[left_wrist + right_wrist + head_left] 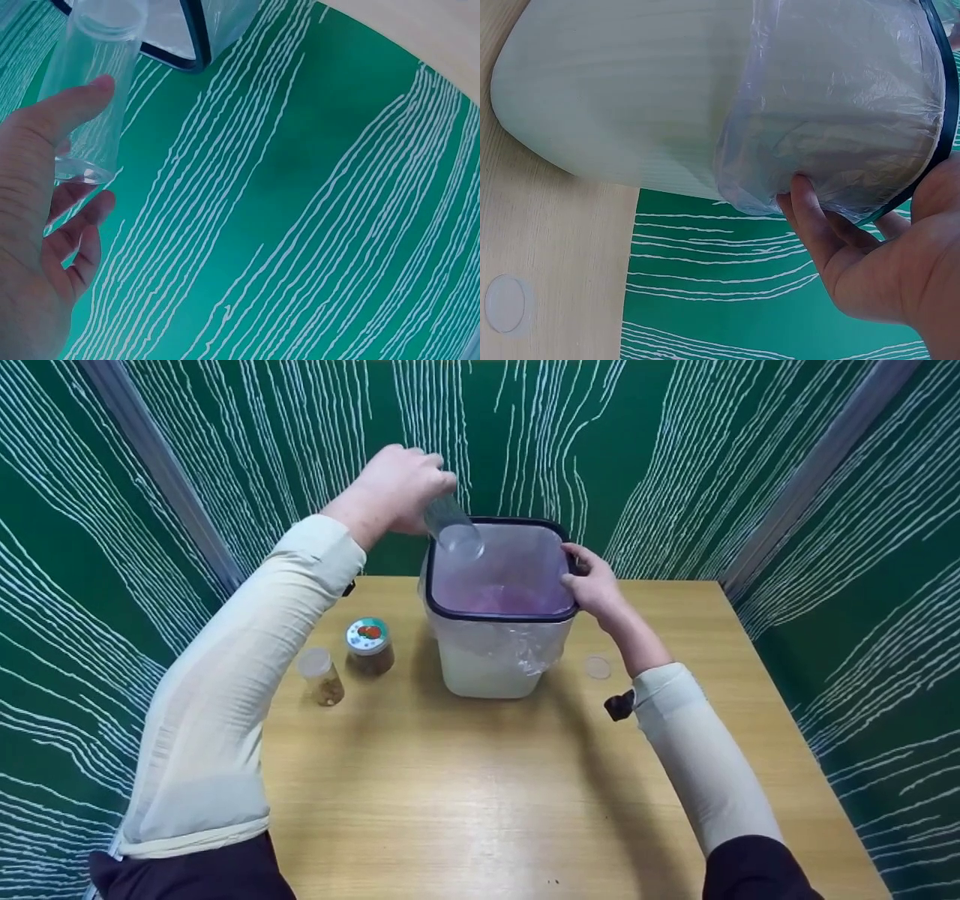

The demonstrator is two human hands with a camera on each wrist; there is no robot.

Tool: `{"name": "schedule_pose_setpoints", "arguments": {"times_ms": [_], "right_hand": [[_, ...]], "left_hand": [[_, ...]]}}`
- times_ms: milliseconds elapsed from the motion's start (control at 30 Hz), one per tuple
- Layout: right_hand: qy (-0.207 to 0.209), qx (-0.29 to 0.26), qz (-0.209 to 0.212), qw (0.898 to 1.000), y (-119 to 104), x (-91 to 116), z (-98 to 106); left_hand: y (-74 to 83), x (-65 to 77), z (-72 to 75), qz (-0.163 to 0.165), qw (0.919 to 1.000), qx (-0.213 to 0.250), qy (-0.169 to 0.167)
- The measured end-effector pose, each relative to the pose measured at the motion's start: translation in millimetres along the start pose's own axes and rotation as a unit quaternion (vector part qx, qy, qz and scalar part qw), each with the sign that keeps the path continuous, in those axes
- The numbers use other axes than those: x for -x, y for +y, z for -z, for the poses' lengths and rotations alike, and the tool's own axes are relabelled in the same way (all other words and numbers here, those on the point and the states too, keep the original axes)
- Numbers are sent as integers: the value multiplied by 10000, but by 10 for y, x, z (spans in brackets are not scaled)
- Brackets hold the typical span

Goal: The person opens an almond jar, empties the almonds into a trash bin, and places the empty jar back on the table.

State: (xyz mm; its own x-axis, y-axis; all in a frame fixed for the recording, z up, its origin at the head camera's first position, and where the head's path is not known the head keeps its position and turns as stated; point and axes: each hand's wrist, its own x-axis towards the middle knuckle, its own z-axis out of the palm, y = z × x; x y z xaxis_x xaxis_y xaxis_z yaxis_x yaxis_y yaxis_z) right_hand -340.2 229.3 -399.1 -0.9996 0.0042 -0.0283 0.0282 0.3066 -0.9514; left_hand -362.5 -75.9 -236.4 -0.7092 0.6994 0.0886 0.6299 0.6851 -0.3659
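My left hand (405,484) grips a clear plastic jar (454,529) near its base and tips it, mouth down, over the left side of a white trash bin (487,664). In the left wrist view the jar (101,56) looks see-through, with no contents showing. The bin has a dark rim (495,619) and a thin plastic liner (517,639) folded over the outside; its inside looks purplish. On the bin's right edge, my right hand (596,581) holds the rim, its fingers against the liner (840,150) in the right wrist view.
Left of the bin stand a jar (371,652) with a printed lid and a small clear jar (324,682) with yellowish contents. A clear round lid (598,666) lies on the wooden table (480,810) at right. Green, white-lined walls (615,450) enclose the table's back and sides.
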Motion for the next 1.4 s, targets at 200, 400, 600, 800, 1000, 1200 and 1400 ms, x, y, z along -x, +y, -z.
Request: {"name": "schedule_pose_setpoints", "arguments": {"times_ms": [200,400,600,800,1000,1200,1400], "right_hand": [[78,44,-9,10000,0,0,4],[26,-79,-165,9998,-33,-10,19],[-26,-16,-98,9999,-46,-25,5],[-36,-4,-55,10000,44,-1,-3],[-66,-169,-180,9997,106,25,19],[67,-214,-85,9997,90,6,25],[-119,-157,-197,9996,38,-3,31]], "left_hand": [[-8,28,-1,125,9998,-161,-1],[-91,120,-17,390,9990,-122,207],[-236,273,-78,586,9971,50,490],[-318,391,-213,856,9944,465,416],[-373,513,-366,1258,9826,1272,503],[-402,678,-525,1718,9638,1909,715],[-317,850,-748,2102,9295,2879,951]]}}
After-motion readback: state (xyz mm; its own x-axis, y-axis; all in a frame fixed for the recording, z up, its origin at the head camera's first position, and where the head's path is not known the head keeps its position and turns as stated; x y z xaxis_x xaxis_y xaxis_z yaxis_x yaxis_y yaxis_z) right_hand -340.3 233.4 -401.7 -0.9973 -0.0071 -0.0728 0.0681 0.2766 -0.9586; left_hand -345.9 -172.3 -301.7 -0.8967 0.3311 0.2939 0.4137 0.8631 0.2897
